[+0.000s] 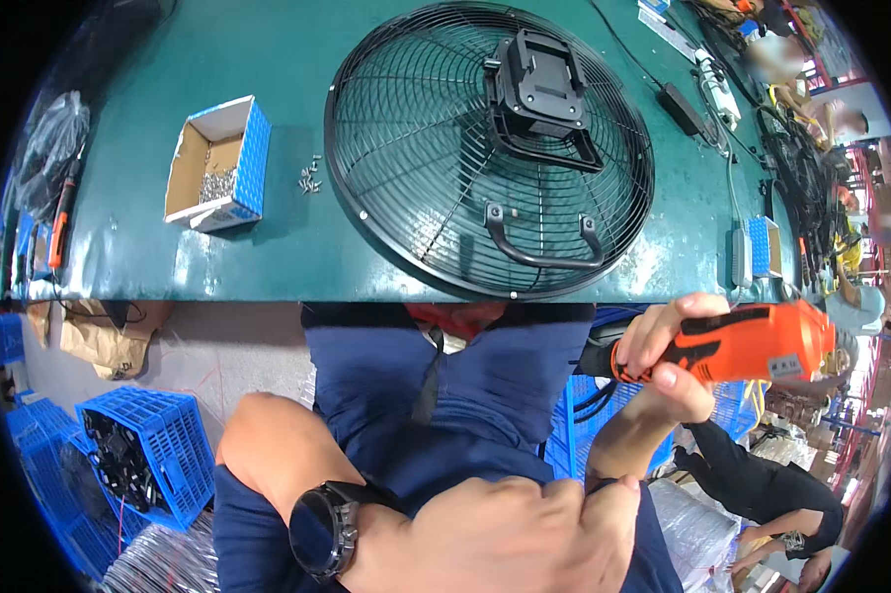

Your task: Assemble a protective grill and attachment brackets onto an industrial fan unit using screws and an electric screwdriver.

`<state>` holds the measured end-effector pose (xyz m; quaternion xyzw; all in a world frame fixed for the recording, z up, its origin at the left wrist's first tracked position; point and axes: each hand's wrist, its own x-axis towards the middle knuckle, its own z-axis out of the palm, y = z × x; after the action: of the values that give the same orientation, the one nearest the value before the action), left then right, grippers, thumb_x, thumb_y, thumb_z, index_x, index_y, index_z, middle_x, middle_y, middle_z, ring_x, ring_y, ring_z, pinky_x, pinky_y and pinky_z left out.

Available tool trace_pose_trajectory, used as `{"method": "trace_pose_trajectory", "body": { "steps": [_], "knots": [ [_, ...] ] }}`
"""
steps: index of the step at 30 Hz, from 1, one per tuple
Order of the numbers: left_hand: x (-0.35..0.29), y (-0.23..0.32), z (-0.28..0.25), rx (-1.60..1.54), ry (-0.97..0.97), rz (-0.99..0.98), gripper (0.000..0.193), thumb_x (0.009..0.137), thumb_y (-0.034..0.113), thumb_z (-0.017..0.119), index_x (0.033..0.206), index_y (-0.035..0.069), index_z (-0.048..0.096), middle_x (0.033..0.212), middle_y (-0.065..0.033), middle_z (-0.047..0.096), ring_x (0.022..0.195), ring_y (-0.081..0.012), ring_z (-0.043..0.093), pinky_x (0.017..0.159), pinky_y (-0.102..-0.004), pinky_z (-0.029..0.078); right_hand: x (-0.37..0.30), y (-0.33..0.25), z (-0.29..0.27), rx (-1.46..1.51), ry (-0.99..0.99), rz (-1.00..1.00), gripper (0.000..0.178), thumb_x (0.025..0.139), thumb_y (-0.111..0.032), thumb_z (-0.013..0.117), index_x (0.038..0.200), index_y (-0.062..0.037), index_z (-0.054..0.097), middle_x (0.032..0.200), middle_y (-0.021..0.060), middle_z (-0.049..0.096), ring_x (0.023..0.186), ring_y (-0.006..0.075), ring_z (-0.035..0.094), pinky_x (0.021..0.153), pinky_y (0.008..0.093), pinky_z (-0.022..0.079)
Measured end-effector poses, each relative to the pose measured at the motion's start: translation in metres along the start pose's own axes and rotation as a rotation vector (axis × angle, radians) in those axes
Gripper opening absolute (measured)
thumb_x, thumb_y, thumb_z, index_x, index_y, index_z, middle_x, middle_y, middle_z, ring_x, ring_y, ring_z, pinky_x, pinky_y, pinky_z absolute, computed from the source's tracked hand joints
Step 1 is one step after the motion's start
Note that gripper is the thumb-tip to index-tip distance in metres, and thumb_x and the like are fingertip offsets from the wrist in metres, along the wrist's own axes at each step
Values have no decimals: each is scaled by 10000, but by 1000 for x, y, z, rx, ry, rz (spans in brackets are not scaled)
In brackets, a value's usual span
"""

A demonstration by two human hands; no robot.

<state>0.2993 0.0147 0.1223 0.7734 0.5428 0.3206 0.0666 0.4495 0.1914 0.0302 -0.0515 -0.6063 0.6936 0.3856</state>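
My right hand (pixel 675 341) is wrapped round an orange and black power screwdriver (pixel 757 346), held sideways just off the table's front edge. Across my body, close to the right forearm, lies my left hand (pixel 525 534), its back up and knuckles bent; its fingers are mostly hidden, and a dark watch is on that wrist. On the table rests a round black fan guard (pixel 416 188), a wire grille carrying a black bracket housing (pixel 541 84) and a curved black handle (pixel 544 259). Neither hand touches it.
Left of the guard stand an open blue and white box (pixel 253 163) of small screws and a few loose screws (pixel 310 180) on the green table (pixel 287 59). An orange-handled tool (pixel 60 222) lies far left. Cables and a power strip (pixel 717 89) run right. Blue crates (pixel 184 465) stand below.
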Motion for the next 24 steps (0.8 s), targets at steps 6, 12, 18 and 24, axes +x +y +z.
{"method": "trace_pose_trajectory", "body": {
  "steps": [6, 12, 18, 24],
  "knots": [
    [-26, -24, -2, -341, -211, 230, 313, 780, 192, 632, 1007, -20, 589, 863, -96, 554, 728, -144, 589, 614, -267, 496, 4, 6, 21, 72, 87, -127, 544, 668, -65, 682, 1133, 49, 423, 629, 112, 543, 546, 210, 527, 527, 325, 488],
    [-51, -69, 107, -614, 216, -480, 235, 746, 90, 730, 947, -17, 675, 583, -61, 439, 451, -141, 445, 421, -279, 340, 21, -2, 30, 167, 80, -80, 876, 840, -622, 496, 1369, 46, 291, 728, 135, 543, 613, 237, 534, 579, 365, 468],
    [-58, -85, 149, -504, 416, -625, 213, 714, 15, 742, 910, -28, 673, 576, -67, 455, 435, -140, 413, 422, -281, 321, 25, 0, 32, 127, 1, -105, 910, 792, -777, 390, 1342, -52, 385, 753, 135, 534, 648, 244, 518, 601, 380, 446],
    [-53, -99, 155, -207, 590, -539, 267, 687, 40, 776, 927, 1, 667, 563, -45, 443, 426, -148, 411, 407, -280, 330, 25, 16, 40, 144, -30, -371, 938, 676, -835, 484, 1112, -5, 437, 702, 147, 550, 550, 262, 534, 523, 378, 476]
  ]
}}
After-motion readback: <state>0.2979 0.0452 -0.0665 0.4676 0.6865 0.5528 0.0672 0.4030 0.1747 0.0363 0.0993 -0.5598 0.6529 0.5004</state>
